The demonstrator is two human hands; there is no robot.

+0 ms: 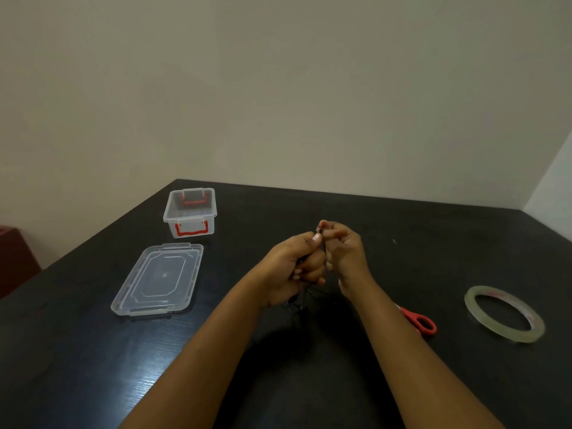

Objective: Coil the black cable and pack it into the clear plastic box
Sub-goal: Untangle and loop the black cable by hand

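Over the middle of the dark table, my left hand [294, 267] and my right hand [345, 252] are held close together, both closed on the black cable [297, 305]. Most of the cable is hidden inside the fists; a few thin loops hang below my left hand and are hard to tell from the dark tabletop. A small tip shows at my right fingertips. The clear plastic box [189, 212], with red handles, stands open at the far left. Its clear lid [159, 278] lies flat in front of it.
Red-handled scissors [419, 323] lie right of my right forearm, partly hidden by it. A roll of clear tape [504, 314] lies flat further right. The dark table [93, 366] meets a beige wall at the back. A dark red object [15, 258] stands beyond the left edge.
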